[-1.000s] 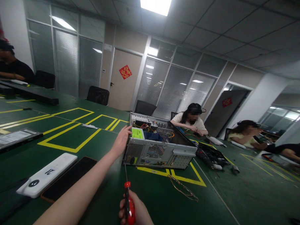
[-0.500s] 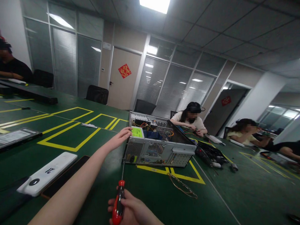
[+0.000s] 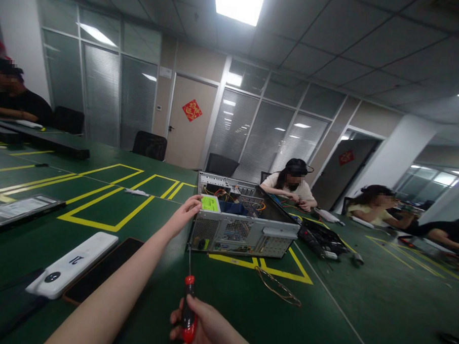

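An open computer case (image 3: 257, 234) lies on its side on the green table, its vented back panel facing me. My left hand (image 3: 190, 210) is closed on its upper left corner, beside a power supply with a yellow-green label (image 3: 211, 203). Wires and a blue part show inside. Nearer to me, my right hand (image 3: 203, 320) is wrapped round the handle of a red and black screwdriver (image 3: 189, 307). The shaft points away from me, its tip at the case's lower left corner. Whether the tip sits in a screw is too small to tell.
Left of my forearm lie a white power bank (image 3: 75, 264), a dark phone (image 3: 105, 268) and a hard drive (image 3: 20, 211). Eyeglasses (image 3: 277, 286) lie before the case. A black tool case (image 3: 321, 238) is at its right. Several people sit around the table.
The screwdriver's handle and my right hand have shifted slightly right, and the handle has turned. My left hand stays on the case, which has not moved.
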The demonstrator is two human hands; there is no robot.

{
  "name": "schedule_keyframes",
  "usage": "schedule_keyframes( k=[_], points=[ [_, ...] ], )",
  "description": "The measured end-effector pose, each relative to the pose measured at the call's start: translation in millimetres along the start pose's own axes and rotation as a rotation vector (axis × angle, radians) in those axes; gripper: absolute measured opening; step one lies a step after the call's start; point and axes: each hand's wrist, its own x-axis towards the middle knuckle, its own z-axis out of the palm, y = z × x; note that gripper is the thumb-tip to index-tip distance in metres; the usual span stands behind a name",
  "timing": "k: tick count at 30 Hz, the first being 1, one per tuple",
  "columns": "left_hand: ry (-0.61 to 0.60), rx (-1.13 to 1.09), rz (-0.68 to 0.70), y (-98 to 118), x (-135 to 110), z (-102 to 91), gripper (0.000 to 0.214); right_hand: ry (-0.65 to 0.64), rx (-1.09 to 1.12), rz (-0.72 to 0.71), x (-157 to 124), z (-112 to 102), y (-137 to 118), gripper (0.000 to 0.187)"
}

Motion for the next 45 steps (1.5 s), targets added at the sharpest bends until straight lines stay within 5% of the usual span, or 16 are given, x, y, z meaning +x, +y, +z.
schedule_keyframes(
  k=[3,9,17,23,32,38,45],
  points=[
    [-0.046,0.018,0.001,2.6,0.7,-4.6,0.074,-0.013,0.005,0.019,-1.2,-3.1,-1.8,0.049],
    [-0.057,0.043,-0.006,3.6,0.8,-5.8,0.075,-0.234,0.037,-0.025,-0.5,-2.5,0.3,0.077],
    [-0.054,0.056,0.01,4.3,-0.6,-5.8,0.067,-0.248,-0.026,-0.072,0.3,-3.0,1.7,0.103],
    [-0.016,0.055,0.014,-1.5,0.3,-0.5,0.064,-0.135,0.058,-0.041,2.3,-4.3,6.1,0.064],
    [-0.05,0.048,0.017,0.3,0.5,-6.1,0.061,-0.114,0.059,0.016,-5.7,-3.1,-0.5,0.051],
    [0.018,0.078,0.03,-9.1,2.6,0.0,0.066,-0.28,-0.007,0.004,2.4,-3.7,-0.3,0.082],
    [-0.003,0.058,0.025,-3.0,0.9,-1.9,0.062,-0.263,-0.007,-0.064,-2.3,-2.2,3.8,0.106]
  ],
)
